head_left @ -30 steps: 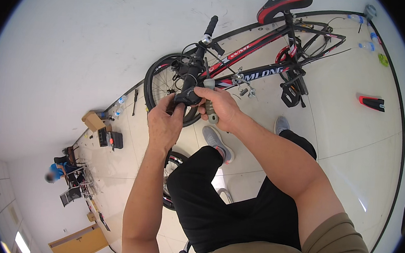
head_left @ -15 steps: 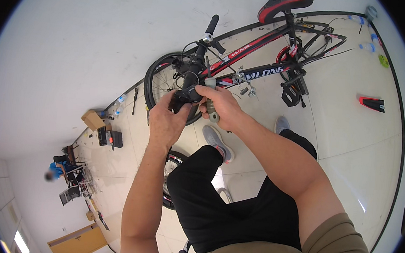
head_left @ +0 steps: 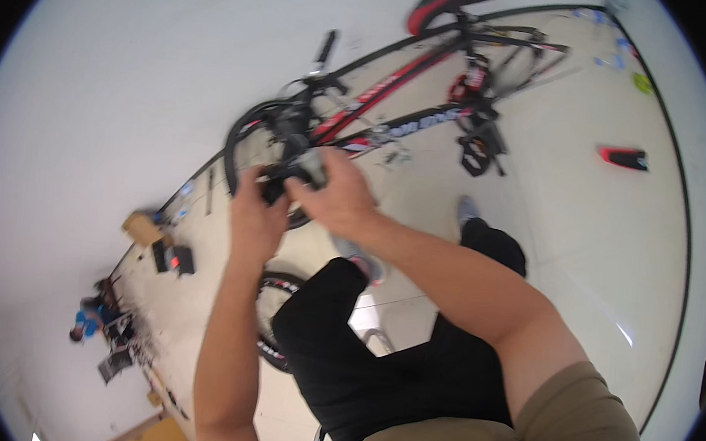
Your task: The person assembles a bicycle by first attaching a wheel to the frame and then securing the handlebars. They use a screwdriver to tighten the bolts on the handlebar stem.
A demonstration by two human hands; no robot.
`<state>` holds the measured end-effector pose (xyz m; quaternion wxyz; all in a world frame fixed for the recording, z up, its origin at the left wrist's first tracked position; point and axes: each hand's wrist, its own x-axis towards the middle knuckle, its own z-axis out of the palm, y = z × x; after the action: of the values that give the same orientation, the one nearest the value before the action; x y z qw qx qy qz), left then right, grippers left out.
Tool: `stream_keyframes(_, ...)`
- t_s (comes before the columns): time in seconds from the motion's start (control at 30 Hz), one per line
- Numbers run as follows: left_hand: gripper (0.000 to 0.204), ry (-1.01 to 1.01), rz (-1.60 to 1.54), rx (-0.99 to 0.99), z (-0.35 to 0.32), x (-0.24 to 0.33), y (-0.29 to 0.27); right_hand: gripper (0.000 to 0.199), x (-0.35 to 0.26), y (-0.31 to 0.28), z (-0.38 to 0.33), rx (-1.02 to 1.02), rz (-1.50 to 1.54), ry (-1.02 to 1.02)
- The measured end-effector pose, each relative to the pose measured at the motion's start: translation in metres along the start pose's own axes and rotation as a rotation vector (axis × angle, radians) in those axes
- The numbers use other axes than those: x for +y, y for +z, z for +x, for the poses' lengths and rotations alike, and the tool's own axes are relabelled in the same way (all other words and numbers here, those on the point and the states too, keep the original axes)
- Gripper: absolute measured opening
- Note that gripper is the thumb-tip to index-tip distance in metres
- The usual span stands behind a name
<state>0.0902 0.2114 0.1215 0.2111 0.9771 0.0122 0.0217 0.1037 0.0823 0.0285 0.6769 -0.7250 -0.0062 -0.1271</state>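
Note:
In front of me a black and red bicycle leans along the white wall, its front wheel under the handlebar. Motion blur softens the picture. My left hand is closed around a black fitting at the handlebar's near end. Close beside it, my right hand grips a tool with a grey-green handle, its thumb against the same black fitting. The tool's working end cannot be made out, and fingers cover part of the fitting.
A loose wheel lies left of my knee. A red and black piece is on the floor at right, near bottles. Far left are a cardboard box, a black case and a seated person.
The whole view has shifted, so the bicycle appears farther left. My right hand has come up over the black fitting, and the tool's handle, which hung below my fingers, is now above them.

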Motion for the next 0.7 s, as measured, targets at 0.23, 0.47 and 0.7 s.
stream_keyframes(0.23,0.049,-0.070,-0.168,-0.119,-0.001,0.018,-0.003,0.052,-0.019,-0.016,0.000,-0.158,0.003,-0.137)
stream_keyframes(0.47,0.043,-0.056,-0.118,-0.155,0.009,0.012,-0.002,0.059,-0.011,-0.019,0.010,-0.302,0.013,-0.257)
stream_keyframes(0.7,0.041,-0.098,-0.065,-0.190,0.008,0.016,-0.006,0.056,-0.026,-0.028,0.012,-0.549,0.105,-0.079)
